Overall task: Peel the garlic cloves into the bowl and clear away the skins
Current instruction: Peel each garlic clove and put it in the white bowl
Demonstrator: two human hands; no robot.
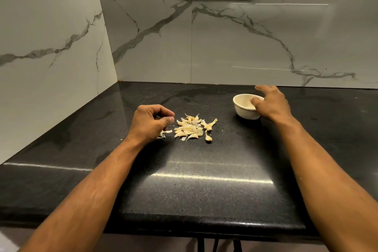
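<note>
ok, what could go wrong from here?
1. The right hand reaches over the small bowl, thumb at its rim; a nudge might tip or slide it.
2. The left hand curls over loose skins right beside the garlic pile; sweeping them could drag cloves along.

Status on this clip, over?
Left hand pinching skin. Right hand open over white bowl. Garlic pile on counter. Nothing blocking.
</note>
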